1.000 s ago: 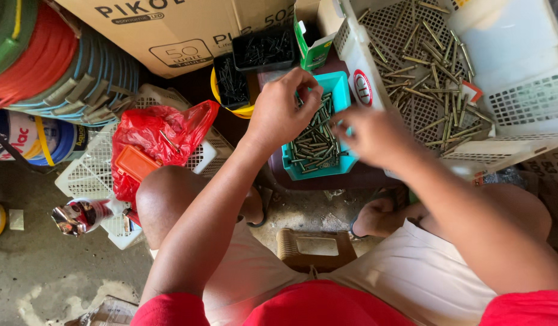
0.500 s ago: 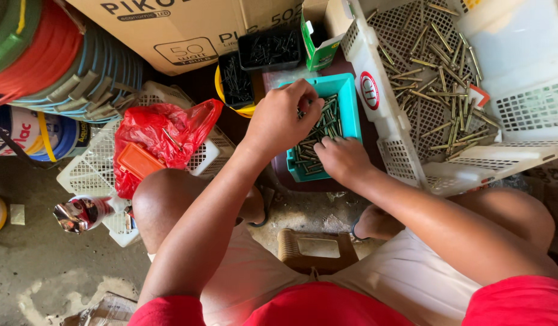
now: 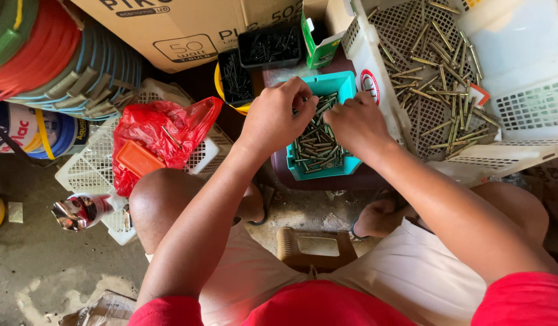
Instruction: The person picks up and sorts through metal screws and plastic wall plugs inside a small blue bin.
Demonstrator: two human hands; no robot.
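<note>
Both hands reach into a small teal tray (image 3: 351, 166) full of brass-coloured screws (image 3: 318, 148). Left hand (image 3: 277, 115) lies palm down over the tray's far left part, fingers curled onto the screws; whether it pinches any cannot be told. Right hand (image 3: 354, 124) rests just beside it over the tray's far right part, fingers bent down among the screws, its hold likewise hidden. Nearer than the tray, a small wooden stool (image 3: 315, 247) shows between the person's knees. Left of the tray, a red plastic bag (image 3: 161, 136) sits in a white mesh basket (image 3: 89, 172). Right of the tray, a large white basket (image 3: 508, 108) holds more scattered screws. Beyond the tray stand two black boxes of dark nails (image 3: 270, 45), a green carton (image 3: 321, 45) and a cardboard box (image 3: 188, 30).
</note>
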